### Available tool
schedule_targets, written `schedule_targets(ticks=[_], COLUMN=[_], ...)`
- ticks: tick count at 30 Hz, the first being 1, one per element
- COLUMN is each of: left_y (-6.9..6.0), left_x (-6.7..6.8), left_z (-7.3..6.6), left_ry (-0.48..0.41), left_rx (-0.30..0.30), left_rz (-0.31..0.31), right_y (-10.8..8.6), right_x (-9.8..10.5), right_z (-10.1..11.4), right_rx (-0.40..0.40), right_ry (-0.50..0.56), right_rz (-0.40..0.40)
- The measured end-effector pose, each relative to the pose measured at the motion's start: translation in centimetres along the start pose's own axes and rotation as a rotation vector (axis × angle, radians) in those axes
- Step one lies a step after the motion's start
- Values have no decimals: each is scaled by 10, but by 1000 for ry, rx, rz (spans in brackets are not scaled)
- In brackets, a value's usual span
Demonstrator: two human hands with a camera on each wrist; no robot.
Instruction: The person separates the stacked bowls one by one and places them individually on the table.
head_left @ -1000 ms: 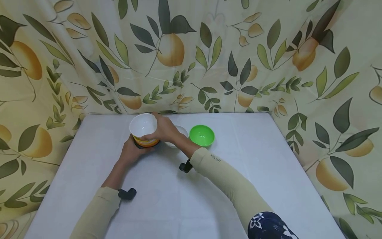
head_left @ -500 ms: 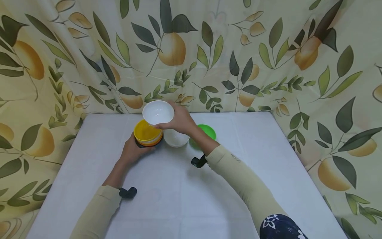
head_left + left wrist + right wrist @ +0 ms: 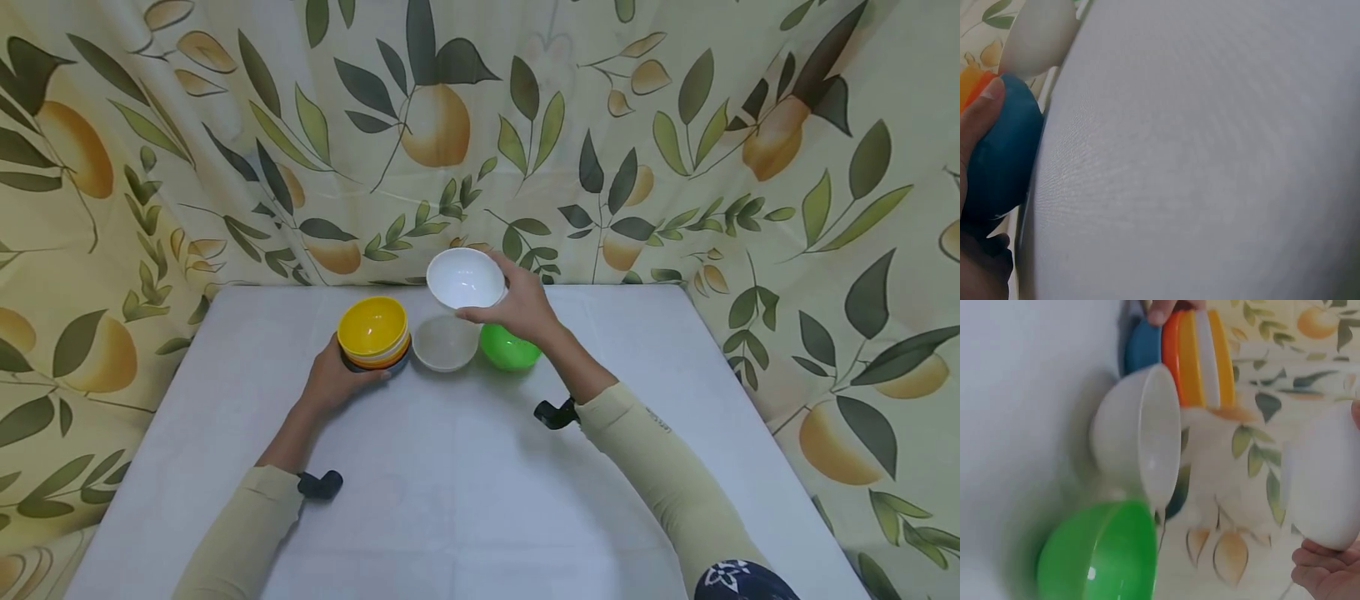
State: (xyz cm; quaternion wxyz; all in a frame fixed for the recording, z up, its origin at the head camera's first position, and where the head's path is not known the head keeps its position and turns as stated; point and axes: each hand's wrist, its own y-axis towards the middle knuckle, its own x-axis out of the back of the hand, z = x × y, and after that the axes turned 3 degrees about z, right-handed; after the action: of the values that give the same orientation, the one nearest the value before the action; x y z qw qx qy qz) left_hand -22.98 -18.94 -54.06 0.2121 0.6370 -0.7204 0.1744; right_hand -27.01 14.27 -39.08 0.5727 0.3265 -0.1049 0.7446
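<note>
My right hand holds a white bowl by its right side, raised above the table behind a second white bowl that stands on the cloth. At the left, my left hand grips a stack of nested bowls, yellow on top, with white, orange and blue ones below. In the left wrist view, the thumb presses on the blue bowl. A green bowl stands right of the standing white one, its rim partly behind my right hand. The right wrist view shows the raised white bowl away from the others.
A white cloth covers the table. Behind it hangs a curtain printed with fruit and leaves. A small black device is worn on my left wrist and another on my right.
My right hand has lifted the white bowl off the stack and moved it to the right, uncovering the yellow bowl. My left hand has stayed at the stack.
</note>
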Motion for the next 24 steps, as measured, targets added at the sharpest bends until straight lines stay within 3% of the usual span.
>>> schedule_targets(ticks=[6,12,24], left_y=[-1,0,0], left_x=[1,1,0], left_z=[-1,-2,0], left_ry=[-12,-8,1], left_rx=[1,-11,-2], left_rz=[-5,-5,-8], right_y=[-12,-26,-58], right_x=[27,48,69], right_z=[-16,-38,-88], right_rx=[-73,-59,-184], right_ry=[-38,-25,-96], right_rz=[-64,-134,-179])
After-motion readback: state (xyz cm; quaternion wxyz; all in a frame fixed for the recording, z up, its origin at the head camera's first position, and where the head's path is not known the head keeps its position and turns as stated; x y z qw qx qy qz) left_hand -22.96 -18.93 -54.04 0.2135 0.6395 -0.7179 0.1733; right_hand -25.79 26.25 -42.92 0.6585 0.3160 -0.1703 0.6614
